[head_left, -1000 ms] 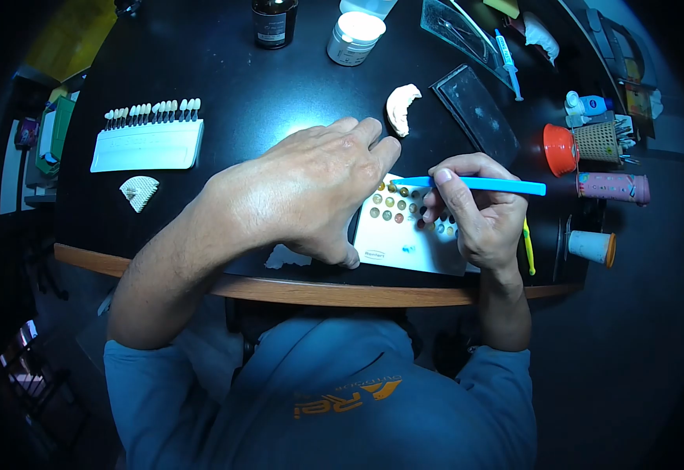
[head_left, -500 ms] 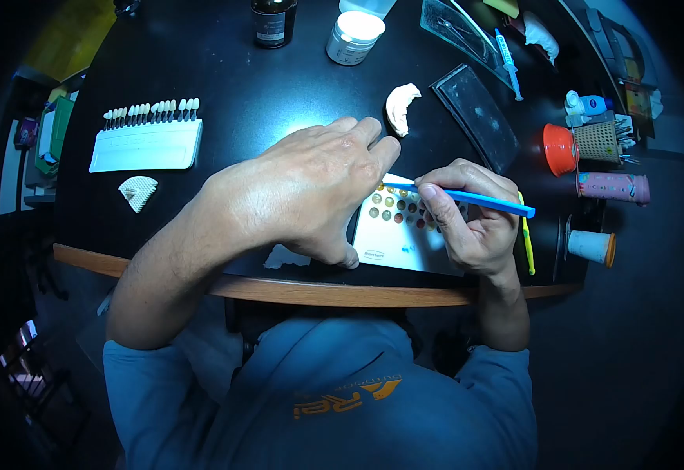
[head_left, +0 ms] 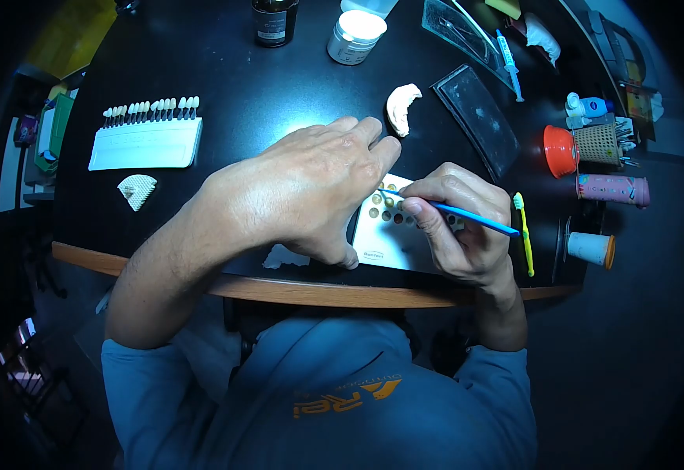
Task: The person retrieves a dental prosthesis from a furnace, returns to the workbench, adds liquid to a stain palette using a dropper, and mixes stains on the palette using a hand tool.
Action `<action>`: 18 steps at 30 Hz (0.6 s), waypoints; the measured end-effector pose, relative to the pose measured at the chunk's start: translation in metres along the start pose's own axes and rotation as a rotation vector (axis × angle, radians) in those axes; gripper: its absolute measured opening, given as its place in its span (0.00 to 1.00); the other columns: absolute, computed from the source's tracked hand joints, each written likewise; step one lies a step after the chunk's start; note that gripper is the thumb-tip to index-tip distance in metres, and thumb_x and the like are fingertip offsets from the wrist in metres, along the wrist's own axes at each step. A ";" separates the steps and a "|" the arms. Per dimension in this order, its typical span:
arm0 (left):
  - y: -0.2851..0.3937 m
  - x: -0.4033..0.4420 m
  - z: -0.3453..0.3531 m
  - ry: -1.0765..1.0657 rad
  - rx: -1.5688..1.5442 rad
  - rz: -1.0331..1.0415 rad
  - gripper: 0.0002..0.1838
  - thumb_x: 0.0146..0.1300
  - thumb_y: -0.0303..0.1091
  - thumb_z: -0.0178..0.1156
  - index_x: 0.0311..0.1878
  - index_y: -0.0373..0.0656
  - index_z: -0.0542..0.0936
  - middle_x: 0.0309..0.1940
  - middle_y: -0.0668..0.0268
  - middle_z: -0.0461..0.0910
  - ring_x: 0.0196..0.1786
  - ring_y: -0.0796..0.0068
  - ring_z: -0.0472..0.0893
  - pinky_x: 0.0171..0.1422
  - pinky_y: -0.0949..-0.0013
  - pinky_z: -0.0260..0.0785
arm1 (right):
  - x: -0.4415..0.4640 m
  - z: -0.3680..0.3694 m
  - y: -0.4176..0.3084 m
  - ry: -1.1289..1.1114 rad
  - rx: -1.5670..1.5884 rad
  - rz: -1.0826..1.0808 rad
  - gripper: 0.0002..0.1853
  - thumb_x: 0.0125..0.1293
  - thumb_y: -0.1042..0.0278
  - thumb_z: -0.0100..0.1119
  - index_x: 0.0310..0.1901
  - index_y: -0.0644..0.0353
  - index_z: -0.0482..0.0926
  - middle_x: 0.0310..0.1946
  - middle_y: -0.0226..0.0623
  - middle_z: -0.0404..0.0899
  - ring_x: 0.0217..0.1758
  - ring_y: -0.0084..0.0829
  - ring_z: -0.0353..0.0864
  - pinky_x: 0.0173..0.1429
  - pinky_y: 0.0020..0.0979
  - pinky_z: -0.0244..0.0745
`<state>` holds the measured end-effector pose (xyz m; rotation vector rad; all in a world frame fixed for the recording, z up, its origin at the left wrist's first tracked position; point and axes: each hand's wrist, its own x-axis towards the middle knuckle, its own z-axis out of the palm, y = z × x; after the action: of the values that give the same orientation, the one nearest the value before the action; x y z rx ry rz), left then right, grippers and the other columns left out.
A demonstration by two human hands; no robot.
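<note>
My right hand [head_left: 467, 219] pinches a slim blue stick-like tool [head_left: 475, 220] between thumb and fingers. Its thin tip points left over the wells of a white palette [head_left: 401, 254]; whether it touches one I cannot tell. The wells hold yellowish, greenish and brown spots. My left hand [head_left: 311, 188] is curled around the palette's left side, thumb at the lower left edge and fingers near the top, fingertips partly hidden. Beyond the hands lies a pale curved dental cast [head_left: 401, 110].
A white tooth shade guide [head_left: 146, 145] and a small honeycomb wedge [head_left: 136, 192] lie left. A dark bottle [head_left: 274, 23] and a white jar [head_left: 356, 39] stand at the back. To the right are a black case [head_left: 475, 117], red bowl [head_left: 560, 151] and yellow toothbrush [head_left: 526, 239].
My right hand has shifted slightly left. The tool's rear end has moved left and down, and more of the yellow toothbrush shows. My left hand stays where it was.
</note>
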<state>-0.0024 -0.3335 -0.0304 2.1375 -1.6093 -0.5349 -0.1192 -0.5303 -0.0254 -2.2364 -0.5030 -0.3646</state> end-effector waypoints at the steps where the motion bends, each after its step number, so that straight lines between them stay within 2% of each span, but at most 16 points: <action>1: 0.000 0.000 0.000 0.001 -0.001 0.001 0.46 0.33 0.42 0.85 0.55 0.30 0.73 0.48 0.52 0.74 0.53 0.52 0.78 0.60 0.55 0.76 | 0.001 0.001 0.000 0.001 0.003 0.001 0.02 0.64 0.79 0.69 0.37 0.69 0.85 0.26 0.41 0.83 0.24 0.28 0.81 0.28 0.28 0.72; 18: 0.000 0.001 -0.001 -0.007 -0.010 -0.001 0.45 0.33 0.43 0.85 0.54 0.31 0.73 0.48 0.52 0.74 0.53 0.52 0.78 0.61 0.55 0.75 | 0.004 -0.002 -0.002 -0.059 0.011 0.041 0.04 0.68 0.75 0.68 0.38 0.67 0.84 0.28 0.40 0.82 0.28 0.32 0.83 0.32 0.31 0.75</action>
<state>-0.0021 -0.3346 -0.0296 2.1319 -1.6059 -0.5506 -0.1171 -0.5296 -0.0209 -2.2484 -0.4889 -0.2745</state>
